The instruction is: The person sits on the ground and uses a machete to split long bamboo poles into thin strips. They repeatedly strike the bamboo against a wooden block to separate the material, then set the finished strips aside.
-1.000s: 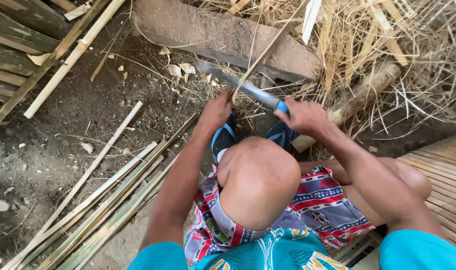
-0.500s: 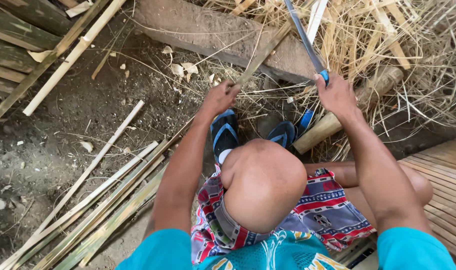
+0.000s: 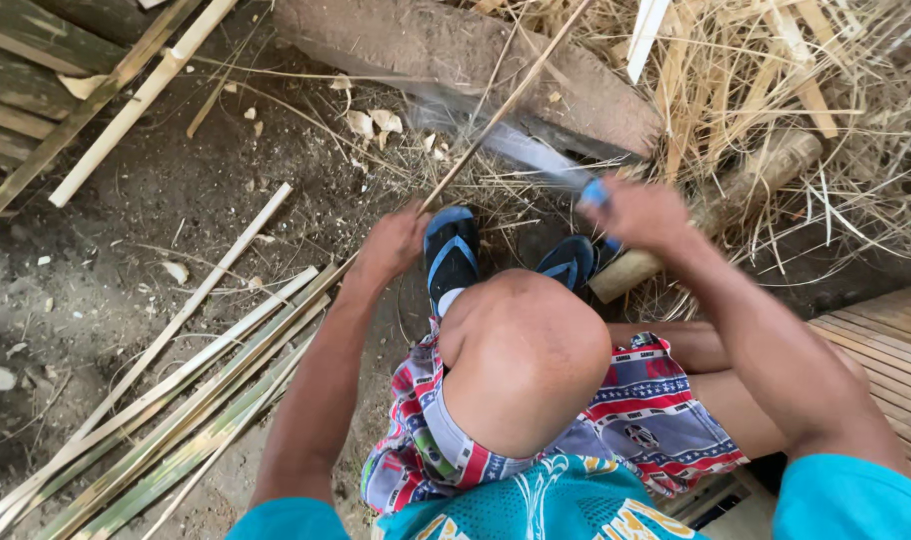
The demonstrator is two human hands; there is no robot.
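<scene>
Bare earth strewn with split bamboo strips (image 3: pixel 176 400) and dry straw (image 3: pixel 826 110) is seen below. A thin bamboo stick (image 3: pixel 501 110) is pinched in the left hand (image 3: pixel 391 245) and leans across a log (image 3: pixel 456 50), while a blurred blue-handled blade (image 3: pixel 536 155) is gripped by the closed right hand (image 3: pixel 641 215).

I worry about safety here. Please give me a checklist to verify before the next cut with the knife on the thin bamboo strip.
1. Left hand grips the thin bamboo strip: ok.
2. Right hand closed on the blue-handled knife: ok.
3. Blade edge position against the strip: cannot tell, blade is blurred.
4. Left hand apart from the blade: ok.
5. Feet in blue sandals away from the blade: not ok, just below it.
6. Strip's far end resting on the log: cannot tell.
</scene>
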